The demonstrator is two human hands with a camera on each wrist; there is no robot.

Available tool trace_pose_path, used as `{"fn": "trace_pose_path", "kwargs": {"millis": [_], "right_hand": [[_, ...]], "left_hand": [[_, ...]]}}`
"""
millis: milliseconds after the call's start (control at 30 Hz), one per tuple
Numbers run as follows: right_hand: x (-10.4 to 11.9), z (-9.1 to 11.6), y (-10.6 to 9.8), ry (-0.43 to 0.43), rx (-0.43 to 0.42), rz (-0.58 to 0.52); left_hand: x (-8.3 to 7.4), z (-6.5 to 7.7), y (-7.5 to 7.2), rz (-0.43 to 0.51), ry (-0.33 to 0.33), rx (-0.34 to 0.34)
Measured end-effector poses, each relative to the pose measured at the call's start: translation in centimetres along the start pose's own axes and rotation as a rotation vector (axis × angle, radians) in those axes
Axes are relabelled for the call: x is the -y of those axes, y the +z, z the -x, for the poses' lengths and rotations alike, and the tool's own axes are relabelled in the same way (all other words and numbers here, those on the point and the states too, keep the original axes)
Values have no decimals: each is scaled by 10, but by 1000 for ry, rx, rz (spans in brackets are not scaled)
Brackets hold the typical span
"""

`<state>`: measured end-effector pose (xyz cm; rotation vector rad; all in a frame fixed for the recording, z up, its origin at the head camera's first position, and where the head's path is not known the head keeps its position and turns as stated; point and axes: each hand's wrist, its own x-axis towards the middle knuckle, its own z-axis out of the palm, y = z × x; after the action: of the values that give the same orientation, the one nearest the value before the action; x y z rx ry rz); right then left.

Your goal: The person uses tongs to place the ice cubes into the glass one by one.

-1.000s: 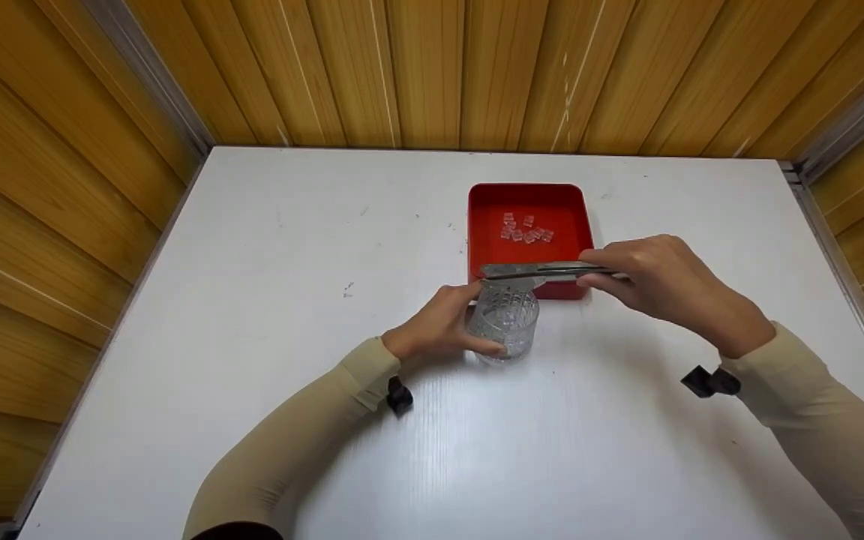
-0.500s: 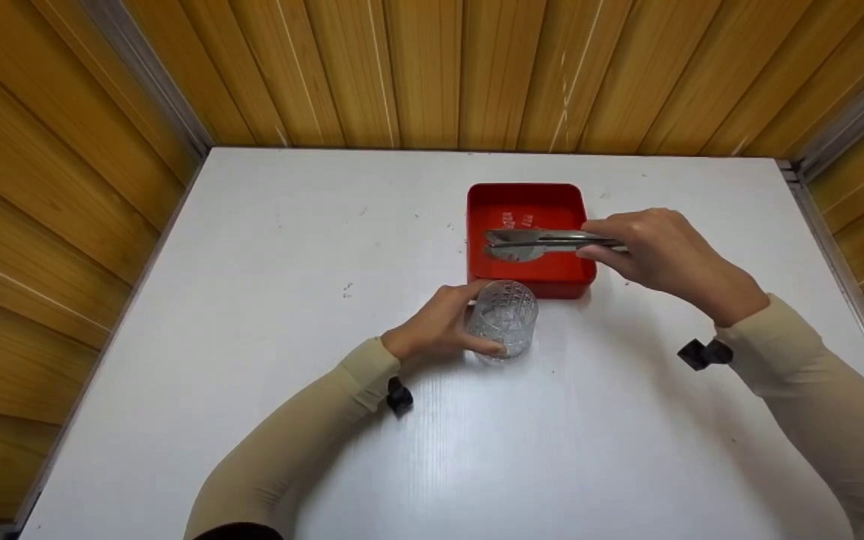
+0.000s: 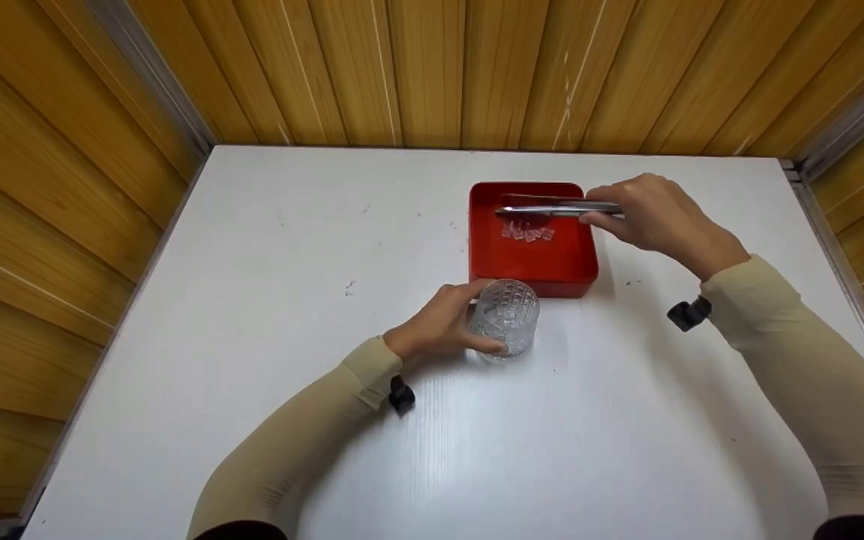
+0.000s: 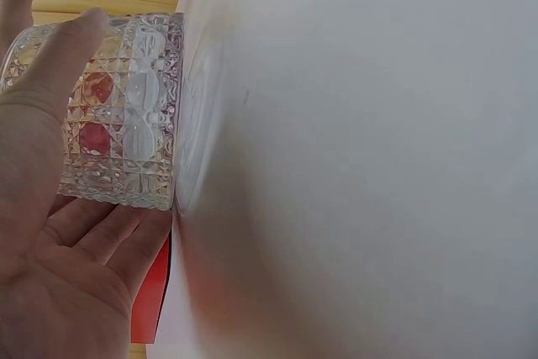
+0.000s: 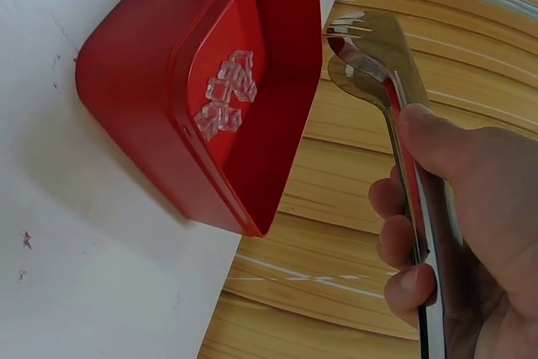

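Observation:
My left hand [image 3: 443, 322] holds a clear cut-glass tumbler [image 3: 507, 319] that stands upright on the table, thumb on the near side and fingers behind it. In the left wrist view the tumbler's [image 4: 126, 115] faceted wall shows clearly. My right hand [image 3: 657, 217] grips metal serving tongs [image 3: 559, 208] above the red square tray [image 3: 533, 286]. The tongs' ends [image 5: 366, 48] are a little apart, with nothing seen between them in the right wrist view. Several small clear cubes [image 5: 223, 94] lie clustered on the tray's floor, partly hidden by the tongs in the head view.
The tray sits just behind the tumbler on a white table [image 3: 289, 262]. Wood-patterned panels [image 3: 432, 75] stand along the back and sides. Small dark marks [image 3: 349, 288] dot the tabletop.
My right hand has moved the tongs away from over the tumbler, back and up to above the far part of the tray. The left hand and tumbler have stayed in place.

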<state>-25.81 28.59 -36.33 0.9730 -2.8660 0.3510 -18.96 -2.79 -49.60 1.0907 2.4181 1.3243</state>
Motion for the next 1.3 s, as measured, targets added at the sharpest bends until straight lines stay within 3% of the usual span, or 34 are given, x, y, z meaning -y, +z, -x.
{"fn": "trace_pose_path", "kwargs": {"millis": [233, 567, 933, 1300], "right_hand": [[-13, -12, 1, 70, 58, 15], [-19, -25, 3, 98, 140, 16], [-31, -34, 5, 171, 252, 18], [-36, -38, 8, 195, 302, 13]], "left_hand": [[1, -2, 0, -10, 0, 0], [-1, -3, 2, 1, -35, 11], [0, -5, 2, -3, -15, 6], [-2, -4, 2, -7, -21, 10]]}}
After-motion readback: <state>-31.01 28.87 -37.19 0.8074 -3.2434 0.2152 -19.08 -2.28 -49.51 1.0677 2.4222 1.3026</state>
